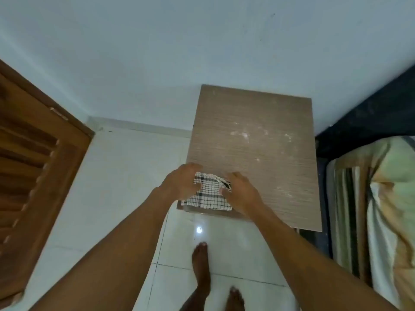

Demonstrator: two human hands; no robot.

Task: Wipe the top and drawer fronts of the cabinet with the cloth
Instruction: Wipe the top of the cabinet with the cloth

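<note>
At the bottom of the view, 2 bare feet (pixel 202 265) stand on the white tiled floor (pixel 112 198), where a small bright reflection shines just in front of the cabinet. Above them, both forearms reach forward to the near left corner of the cabinet top (pixel 258 135). On this corner lies the checked cloth (pixel 210 195), white with dark lines, bunched in the middle, and its lower edge hangs a little over the front edge. Left hand (pixel 179 182) grips the left side of the cloth with bent fingers, and right hand (pixel 241 190) presses and holds the right side, so the cloth is gathered between the 2 hands. Farther back, the wood-grain top shows pale dusty marks near its middle. A brown louvred door (pixel 38 162) is at the left, bedding (pixel 386 198) at the right, and a pale wall (pixel 179 52) behind.
</note>
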